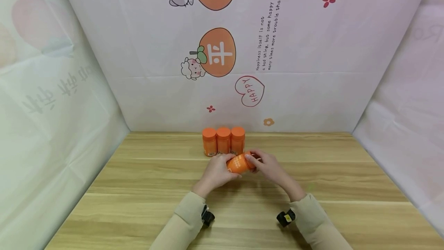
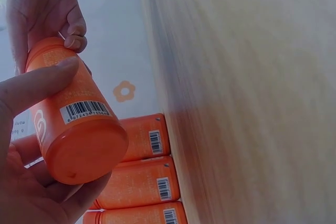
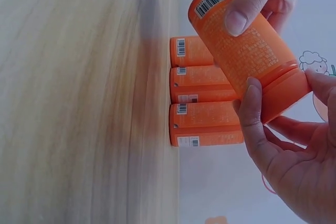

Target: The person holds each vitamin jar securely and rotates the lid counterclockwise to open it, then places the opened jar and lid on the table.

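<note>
An orange plastic bottle (image 1: 237, 164) lies tilted between my two hands above the table, its cap end toward the right. My left hand (image 1: 217, 171) grips the body near the base, the thumb along its side. With fingers and thumb around the ridged cap (image 3: 286, 94), my right hand (image 1: 268, 167) holds the other end. The barcode label (image 2: 85, 110) near the base shows in the left wrist view. Just behind the hands, three matching orange bottles (image 1: 223, 141) stand upright side by side in a row.
The wood-grain table (image 1: 156, 203) runs back to a white printed cloth wall (image 1: 166, 99). More white cloth hangs at the left and right sides. Dark wrist cameras sit by both cuffs.
</note>
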The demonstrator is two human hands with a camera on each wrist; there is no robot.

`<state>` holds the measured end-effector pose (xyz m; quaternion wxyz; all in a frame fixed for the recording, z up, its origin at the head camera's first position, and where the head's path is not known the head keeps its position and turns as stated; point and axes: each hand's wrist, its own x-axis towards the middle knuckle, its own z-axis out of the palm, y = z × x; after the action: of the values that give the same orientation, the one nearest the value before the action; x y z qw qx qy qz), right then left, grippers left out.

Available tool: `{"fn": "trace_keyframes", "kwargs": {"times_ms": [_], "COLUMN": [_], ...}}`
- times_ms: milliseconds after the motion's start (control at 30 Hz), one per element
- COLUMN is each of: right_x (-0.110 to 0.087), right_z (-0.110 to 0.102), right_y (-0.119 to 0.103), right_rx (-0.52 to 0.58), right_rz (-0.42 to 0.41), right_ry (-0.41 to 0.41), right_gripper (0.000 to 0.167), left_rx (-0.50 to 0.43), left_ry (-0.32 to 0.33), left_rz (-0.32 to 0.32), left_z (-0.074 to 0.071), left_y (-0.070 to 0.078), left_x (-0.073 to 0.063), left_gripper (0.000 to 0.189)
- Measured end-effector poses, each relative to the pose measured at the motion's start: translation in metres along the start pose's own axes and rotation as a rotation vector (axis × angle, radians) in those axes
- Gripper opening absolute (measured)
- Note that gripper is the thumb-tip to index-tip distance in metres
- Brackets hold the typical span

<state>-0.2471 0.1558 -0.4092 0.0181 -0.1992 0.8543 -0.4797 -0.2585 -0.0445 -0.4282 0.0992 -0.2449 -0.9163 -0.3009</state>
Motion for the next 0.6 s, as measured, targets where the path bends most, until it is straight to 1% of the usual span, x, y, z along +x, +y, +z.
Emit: {"fn": "trace_keyframes", "kwargs": {"times_ms": [100,233,433,600], "right_x": [0.0027,0.0035,0.0014,-0.0003], "right_z": [0.0008,0.0004,-0.0004,-0.0009], "right_y": [0.0091,0.0127,0.0115,0.0096], "right_rx": [-0.004,0.007,-0.006,-0.024], "right_rz": [-0.005,-0.012,-0.018,-0.015], "right_ry": [0.005,-0.001,-0.027,-0.039], "right_gripper": [0.043,0.046,0.05,0.049], "left_rx": [-0.002,0.003,0.008,0.009], "left_ry": [0.01,0.008,-0.013,-0.025], "left_rz": [0.002,-0.003,-0.007,0.002], "left_z": [0.0006,0.0008,0.0001,-0.0003], "left_y": [-0.0004,-0.0005,0.0,0.0006], "left_x": [0.0003,0.0002,-0.0008,-0.0008], "left_gripper": [0.059,0.059,0.055,0.053]}}
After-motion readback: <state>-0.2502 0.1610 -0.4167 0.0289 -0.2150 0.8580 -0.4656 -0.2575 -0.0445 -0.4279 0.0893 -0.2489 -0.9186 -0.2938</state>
